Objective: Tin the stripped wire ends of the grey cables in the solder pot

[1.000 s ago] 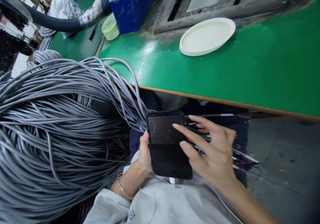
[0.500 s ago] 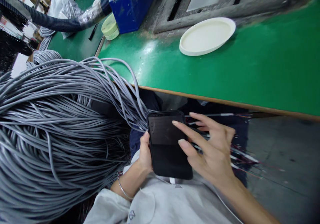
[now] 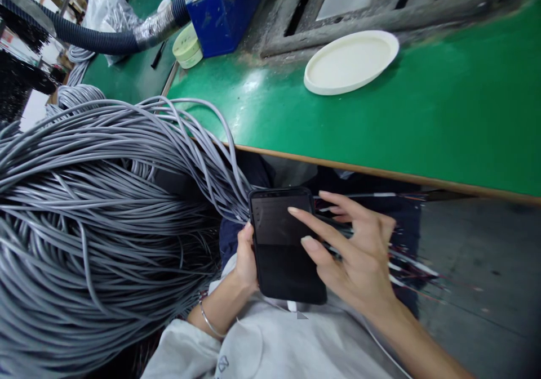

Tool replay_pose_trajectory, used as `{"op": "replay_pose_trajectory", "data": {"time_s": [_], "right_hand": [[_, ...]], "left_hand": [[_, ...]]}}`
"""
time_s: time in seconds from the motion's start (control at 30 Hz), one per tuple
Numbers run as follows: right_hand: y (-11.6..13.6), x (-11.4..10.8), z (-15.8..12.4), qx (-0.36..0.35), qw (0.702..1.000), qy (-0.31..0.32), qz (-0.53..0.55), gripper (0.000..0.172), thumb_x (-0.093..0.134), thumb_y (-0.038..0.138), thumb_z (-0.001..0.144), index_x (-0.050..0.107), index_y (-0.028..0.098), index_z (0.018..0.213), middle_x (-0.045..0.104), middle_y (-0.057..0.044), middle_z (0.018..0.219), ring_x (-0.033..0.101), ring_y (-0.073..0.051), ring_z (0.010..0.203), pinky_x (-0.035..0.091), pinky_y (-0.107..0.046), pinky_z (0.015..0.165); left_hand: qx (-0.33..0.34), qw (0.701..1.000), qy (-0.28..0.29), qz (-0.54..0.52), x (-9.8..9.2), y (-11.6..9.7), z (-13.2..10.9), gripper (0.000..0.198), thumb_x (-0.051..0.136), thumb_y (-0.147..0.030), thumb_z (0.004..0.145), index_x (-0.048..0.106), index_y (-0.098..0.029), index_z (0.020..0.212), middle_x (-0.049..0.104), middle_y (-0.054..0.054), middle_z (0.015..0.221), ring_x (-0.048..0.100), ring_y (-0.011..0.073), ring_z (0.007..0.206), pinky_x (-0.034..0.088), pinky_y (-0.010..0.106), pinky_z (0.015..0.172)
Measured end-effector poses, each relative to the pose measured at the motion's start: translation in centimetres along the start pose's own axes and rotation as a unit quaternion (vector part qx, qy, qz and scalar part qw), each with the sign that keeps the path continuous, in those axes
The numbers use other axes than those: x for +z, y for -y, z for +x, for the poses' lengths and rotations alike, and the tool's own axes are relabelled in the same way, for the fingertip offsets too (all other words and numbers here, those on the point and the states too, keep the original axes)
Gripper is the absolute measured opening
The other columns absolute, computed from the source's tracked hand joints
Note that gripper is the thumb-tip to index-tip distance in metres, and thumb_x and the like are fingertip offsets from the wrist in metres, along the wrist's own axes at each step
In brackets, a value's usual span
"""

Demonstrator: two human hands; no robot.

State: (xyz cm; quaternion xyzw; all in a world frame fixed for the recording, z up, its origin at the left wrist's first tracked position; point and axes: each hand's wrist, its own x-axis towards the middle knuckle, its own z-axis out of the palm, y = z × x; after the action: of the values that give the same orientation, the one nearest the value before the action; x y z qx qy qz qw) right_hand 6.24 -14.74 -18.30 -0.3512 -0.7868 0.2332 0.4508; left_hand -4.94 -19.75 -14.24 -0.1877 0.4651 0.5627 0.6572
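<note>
My left hand (image 3: 246, 261) grips a black smartphone (image 3: 287, 272) along its left side, with the thumb at the edge and the other fingers hidden behind it. The phone lies over my lap, its screen dark, and a white plug shows at its lower end. My right hand (image 3: 359, 249) is over the phone's right side, fingers apart and holding nothing. Its index fingertip is at the upper part of the screen; whether it touches the glass I cannot tell. Grey cables (image 3: 203, 165) run behind the phone, and their stripped ends (image 3: 414, 263) stick out past my right hand.
A large mass of grey cables (image 3: 84, 244) fills the left. Ahead is a green table (image 3: 443, 114) with a wooden edge, bearing a cream oval lid or dish (image 3: 353, 63), a blue box (image 3: 217, 21) and a round light-green tub (image 3: 187, 49). A ribbed black hose (image 3: 97, 40) crosses behind.
The right index fingertip has shifted slightly to the left over the screen. The left hand and the phone stay where they were.
</note>
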Motion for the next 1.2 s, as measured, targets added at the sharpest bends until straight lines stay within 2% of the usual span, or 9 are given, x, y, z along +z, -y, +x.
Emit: {"op": "replay_pose_trajectory", "data": {"time_s": [0.1, 0.17, 0.27, 0.37, 0.47, 0.6, 0.73, 1.0, 1.2], "right_hand": [[0.1, 0.1, -0.1, -0.007, 1.000, 0.000, 0.007, 0.050, 0.047, 0.026, 0.095, 0.040, 0.045, 0.140, 0.042, -0.006, 0.138, 0.052, -0.031, 0.097, 0.042, -0.051, 0.080], [0.1, 0.2, -0.3, -0.007, 1.000, -0.006, 0.012, 0.046, 0.048, 0.025, 0.094, 0.047, 0.044, 0.135, 0.042, -0.005, 0.138, 0.052, -0.031, 0.100, 0.044, -0.050, 0.080], [0.1, 0.2, -0.5, -0.001, 1.000, -0.016, 0.012, 0.040, 0.047, 0.025, 0.094, 0.054, 0.043, 0.129, 0.043, -0.004, 0.138, 0.052, -0.031, 0.102, 0.045, -0.049, 0.080], [0.1, 0.2, -0.6, 0.005, 1.000, -0.017, 0.014, 0.046, 0.047, 0.023, 0.094, 0.049, 0.045, 0.134, 0.043, -0.004, 0.138, 0.053, -0.031, 0.102, 0.045, -0.049, 0.079], [0.0, 0.1, -0.7, 0.009, 1.000, -0.011, 0.015, 0.053, 0.047, 0.023, 0.094, 0.040, 0.050, 0.139, 0.042, -0.003, 0.138, 0.053, -0.031, 0.101, 0.045, -0.051, 0.078], [-0.2, 0.0, -0.8, 0.026, 0.999, -0.008, 0.020, 0.051, 0.046, 0.024, 0.094, 0.042, 0.050, 0.137, 0.043, -0.002, 0.138, 0.053, -0.032, 0.100, 0.045, -0.053, 0.078], [-0.2, -0.1, -0.8, 0.019, 1.000, 0.006, 0.017, 0.053, 0.045, 0.023, 0.094, 0.038, 0.050, 0.139, 0.041, -0.003, 0.139, 0.051, -0.032, 0.101, 0.044, -0.053, 0.078], [0.1, 0.1, -0.6, 0.003, 1.000, 0.002, 0.020, 0.057, 0.044, 0.021, 0.095, 0.032, 0.051, 0.142, 0.038, -0.001, 0.141, 0.048, -0.032, 0.103, 0.044, -0.051, 0.077], [0.0, 0.3, -0.7, 0.010, 1.000, 0.003, 0.020, 0.056, 0.046, 0.022, 0.095, 0.034, 0.053, 0.140, 0.038, 0.000, 0.141, 0.049, -0.032, 0.104, 0.043, -0.049, 0.079]], "left_hand": [[0.015, 1.000, -0.008, 0.011, -0.1, 0.0, 0.0, 0.042, 0.055, -0.048, 0.072, 0.073, -0.012, 0.083, 0.073, 0.013, 0.103, 0.057, 0.0348, 0.117, 0.039, 0.045, 0.105], [0.033, 0.999, -0.018, 0.014, -0.4, 0.0, 0.1, 0.038, 0.057, -0.047, 0.071, 0.072, -0.013, 0.077, 0.074, 0.013, 0.098, 0.057, 0.0342, 0.117, 0.039, 0.043, 0.105], [0.032, 0.999, -0.017, 0.018, -0.8, 0.0, 0.3, 0.037, 0.061, -0.047, 0.068, 0.072, -0.012, 0.077, 0.075, 0.012, 0.093, 0.057, 0.0338, 0.117, 0.038, 0.042, 0.106], [0.012, 1.000, -0.002, 0.020, -1.0, 0.0, 0.4, 0.042, 0.060, -0.050, 0.070, 0.073, -0.011, 0.080, 0.075, 0.012, 0.090, 0.058, 0.0337, 0.116, 0.037, 0.042, 0.106], [0.006, 1.000, -0.023, 0.015, -0.8, 0.0, 0.4, 0.044, 0.051, -0.049, 0.077, 0.073, -0.011, 0.079, 0.075, 0.011, 0.084, 0.061, 0.0313, 0.112, 0.037, 0.040, 0.106], [0.014, 0.999, -0.047, 0.013, -0.5, -0.1, 0.4, 0.046, 0.042, -0.044, 0.083, 0.074, -0.011, 0.081, 0.075, 0.010, 0.079, 0.064, 0.0274, 0.107, 0.036, 0.036, 0.107], [0.026, 0.998, -0.045, 0.020, -0.5, -0.1, 0.5, 0.044, 0.044, -0.044, 0.084, 0.074, -0.012, 0.081, 0.075, 0.009, 0.078, 0.064, 0.0270, 0.107, 0.034, 0.035, 0.108], [0.005, 1.000, -0.013, 0.005, -1.2, 0.1, 0.9, 0.044, 0.049, -0.047, 0.079, 0.074, -0.011, 0.082, 0.075, 0.011, 0.082, 0.062, 0.0300, 0.111, 0.034, 0.038, 0.108], [0.015, 1.000, -0.022, 0.014, -0.4, -0.2, 0.4, 0.042, 0.049, -0.047, 0.075, 0.073, -0.012, 0.075, 0.075, 0.011, 0.078, 0.061, 0.0309, 0.112, 0.036, 0.040, 0.107]]}}
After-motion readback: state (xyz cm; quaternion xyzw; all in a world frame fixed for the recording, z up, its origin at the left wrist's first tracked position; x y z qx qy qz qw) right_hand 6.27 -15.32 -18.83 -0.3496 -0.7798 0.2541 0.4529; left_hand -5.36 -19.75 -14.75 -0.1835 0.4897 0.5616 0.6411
